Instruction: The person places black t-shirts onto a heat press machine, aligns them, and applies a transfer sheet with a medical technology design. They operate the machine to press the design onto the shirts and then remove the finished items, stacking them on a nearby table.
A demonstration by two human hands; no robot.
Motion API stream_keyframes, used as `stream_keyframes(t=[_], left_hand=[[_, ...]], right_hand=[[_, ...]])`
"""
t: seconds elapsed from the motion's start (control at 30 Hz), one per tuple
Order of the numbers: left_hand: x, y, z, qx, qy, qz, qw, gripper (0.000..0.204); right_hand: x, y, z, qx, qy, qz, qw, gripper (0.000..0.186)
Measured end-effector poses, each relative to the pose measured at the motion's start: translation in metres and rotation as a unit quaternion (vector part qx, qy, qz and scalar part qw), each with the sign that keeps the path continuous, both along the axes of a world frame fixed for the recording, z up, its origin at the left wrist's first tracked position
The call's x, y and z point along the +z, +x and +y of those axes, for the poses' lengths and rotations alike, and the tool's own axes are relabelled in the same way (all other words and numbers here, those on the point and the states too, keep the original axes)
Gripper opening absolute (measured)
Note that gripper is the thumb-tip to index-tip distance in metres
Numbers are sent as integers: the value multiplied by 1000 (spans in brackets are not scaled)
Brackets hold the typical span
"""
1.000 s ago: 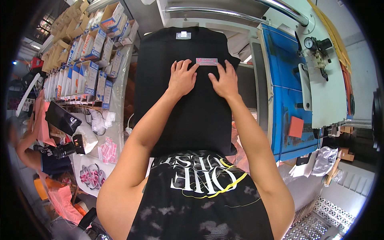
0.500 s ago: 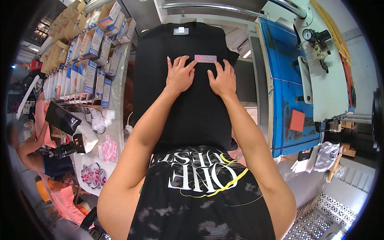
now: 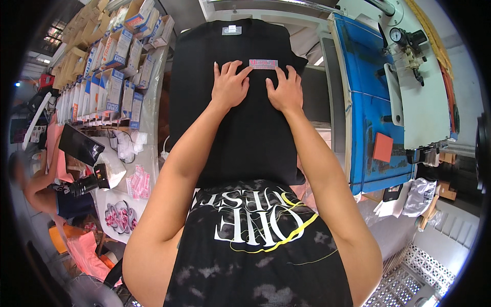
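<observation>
A black T-shirt [image 3: 240, 138] lies spread flat in front of me, its neckline at the far end with a pale label [image 3: 231, 30] inside. On the upper right chest sits a small rectangular pink-and-grey transfer [image 3: 263, 64]. My left hand [image 3: 228, 86] rests palm down on the cloth, fingers spread, its index fingertip at the transfer's left corner. From the other side my right hand [image 3: 285, 89] lies with fingers apart, the index fingertip at the lower right corner. Neither hand grips anything.
To the right stands a blue-covered machine part [image 3: 371, 102] bearing a red square pad [image 3: 382, 147] and a pressure gauge [image 3: 396, 35]. Boxes of packed envelopes [image 3: 110, 92] line the left table. Pink printed transfers [image 3: 138, 182] lie nearer, beside another person [image 3: 43, 187].
The shirt and transfer appear slightly higher in view, along with the surroundings, as the view shifts. Both hands keep nearly the same pose, fingertips still at the transfer's edges.
</observation>
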State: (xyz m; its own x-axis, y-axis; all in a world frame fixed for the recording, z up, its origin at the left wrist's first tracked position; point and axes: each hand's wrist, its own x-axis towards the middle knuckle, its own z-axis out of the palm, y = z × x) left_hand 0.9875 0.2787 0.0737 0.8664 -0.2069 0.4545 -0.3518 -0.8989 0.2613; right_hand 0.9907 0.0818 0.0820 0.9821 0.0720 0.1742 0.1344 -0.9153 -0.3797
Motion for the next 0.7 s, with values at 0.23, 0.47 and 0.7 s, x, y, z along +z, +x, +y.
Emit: stream_keyframes(t=[0.23, 0.47, 0.7], left_hand=[[-2, 0, -2, 11, 14, -1, 1000, 38], [-8, 0, -2, 18, 26, -4, 999, 37], [-16, 3, 0, 20, 35, -31, 999, 34]], right_hand=[[4, 0, 1, -9, 4, 12, 1000, 56], [0, 0, -1, -9, 4, 13, 1000, 56], [-2, 0, 0, -8, 2, 13, 1000, 56]])
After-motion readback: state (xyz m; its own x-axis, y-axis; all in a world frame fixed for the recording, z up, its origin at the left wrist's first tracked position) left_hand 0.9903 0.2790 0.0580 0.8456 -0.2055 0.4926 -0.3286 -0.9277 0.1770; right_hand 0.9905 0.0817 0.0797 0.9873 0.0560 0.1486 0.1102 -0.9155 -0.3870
